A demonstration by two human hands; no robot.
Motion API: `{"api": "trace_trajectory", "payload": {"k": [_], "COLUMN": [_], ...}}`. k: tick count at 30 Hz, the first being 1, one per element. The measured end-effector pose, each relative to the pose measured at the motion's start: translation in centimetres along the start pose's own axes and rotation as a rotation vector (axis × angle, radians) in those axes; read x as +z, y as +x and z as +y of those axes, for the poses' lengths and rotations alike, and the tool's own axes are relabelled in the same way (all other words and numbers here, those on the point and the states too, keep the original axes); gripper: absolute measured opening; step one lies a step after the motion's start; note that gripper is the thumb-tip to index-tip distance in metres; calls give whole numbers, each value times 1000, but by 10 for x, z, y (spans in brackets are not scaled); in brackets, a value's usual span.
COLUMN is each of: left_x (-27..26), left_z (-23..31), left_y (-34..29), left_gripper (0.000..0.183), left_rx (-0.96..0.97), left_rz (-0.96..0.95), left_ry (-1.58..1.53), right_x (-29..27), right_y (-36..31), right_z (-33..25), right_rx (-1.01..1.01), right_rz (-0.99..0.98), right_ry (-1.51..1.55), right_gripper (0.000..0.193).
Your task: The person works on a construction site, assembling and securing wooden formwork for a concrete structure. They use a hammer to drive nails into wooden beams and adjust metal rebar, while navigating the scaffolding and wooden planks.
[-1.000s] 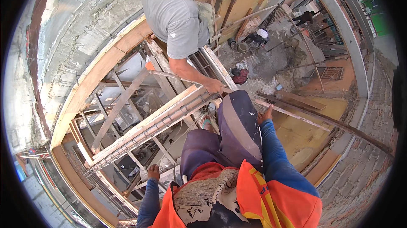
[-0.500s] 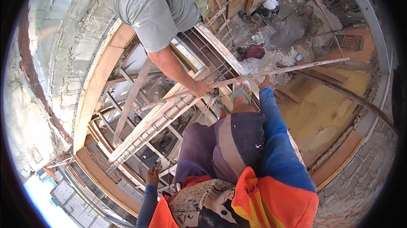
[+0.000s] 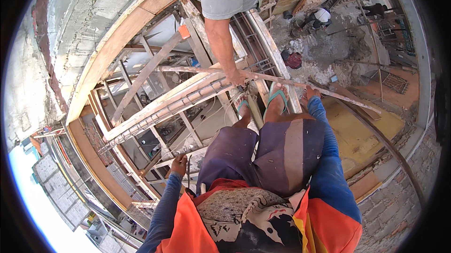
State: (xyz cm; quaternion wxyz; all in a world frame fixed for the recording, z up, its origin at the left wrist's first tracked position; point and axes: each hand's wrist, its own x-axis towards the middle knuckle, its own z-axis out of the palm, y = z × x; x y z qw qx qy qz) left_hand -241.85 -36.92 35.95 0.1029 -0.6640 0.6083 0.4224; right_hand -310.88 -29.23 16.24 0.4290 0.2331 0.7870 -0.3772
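A long, rough wooden pole (image 3: 277, 80) slants across in front of my sandalled feet. My right hand (image 3: 311, 94) is just on the near side of the pole, fingers apart, with its fingertips at or very near the wood; actual contact is unclear. A co-worker's hand (image 3: 236, 78) grips the same pole near its middle. On the left, my left hand (image 3: 178, 164) is low beside my thigh with curled fingers. A thin dark strip shows next to it, but what the fingers hold cannot be made out. A long steel reinforcement cage (image 3: 164, 114) lies along the timber formwork.
Below the open timber frame is a deep drop with braces (image 3: 145, 81). A curved plywood form (image 3: 112, 41) borders the left. Far below at right, another person (image 3: 322, 15) works near buckets. A yellowish panel (image 3: 350, 135) and a dark bent bar (image 3: 385, 142) lie right.
The view has shifted and turned. The pole's right end has swung nearer to me, and my right hand has moved along with it. The co-worker's hand remains on the pole.
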Motion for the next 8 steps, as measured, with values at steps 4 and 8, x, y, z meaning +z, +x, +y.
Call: {"api": "trace_trajectory", "payload": {"k": [4, 8], "left_x": [14, -10], "left_z": [-1, 11], "left_y": [-5, 18], "left_gripper": [36, 36], "left_rx": [-17, -81], "left_rz": [-39, -76], "left_ry": [-131, -100], "right_x": [9, 50], "right_y": [-34, -41], "right_z": [-11, -16], "right_rx": [-833, -635], "right_rz": [43, -266], "right_ry": [-1289, -1481], "right_gripper": [75, 73]}}
